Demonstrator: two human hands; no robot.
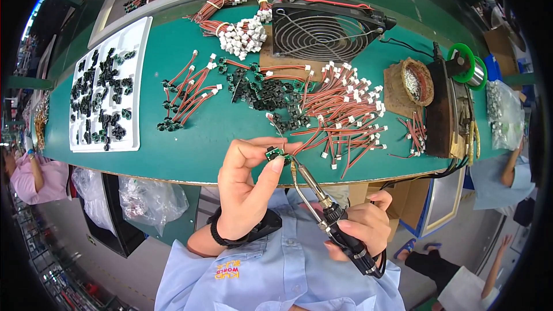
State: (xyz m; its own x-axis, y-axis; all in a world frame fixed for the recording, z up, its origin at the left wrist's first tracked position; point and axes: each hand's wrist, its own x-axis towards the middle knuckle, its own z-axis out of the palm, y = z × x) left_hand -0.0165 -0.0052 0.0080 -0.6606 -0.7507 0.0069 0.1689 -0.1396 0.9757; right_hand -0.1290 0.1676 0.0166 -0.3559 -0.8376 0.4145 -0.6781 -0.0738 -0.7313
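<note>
Between the thumb and fingers of my left hand (247,181) is a small green circuit board (275,154) with a black part on it. A red-and-black wire lead runs from the board to a white connector. My right hand (366,224) is wrapped round the black handle of a soldering iron (334,213) with a thin metal feed tube alongside. Its tip meets the board's right edge, close to my left fingertips; whether solder is melting there is too small to tell. Just beyond my hands lie a pile of black parts (262,92) and many loose wire leads (345,103).
A white tray (132,121) of black-and-green parts lies at the left. A black fan (322,29) with a wire guard stands at the back. To the right are a round tin of solder scraps (416,82), a dark box (440,109) and a green solder spool (464,57). Other people stand nearby.
</note>
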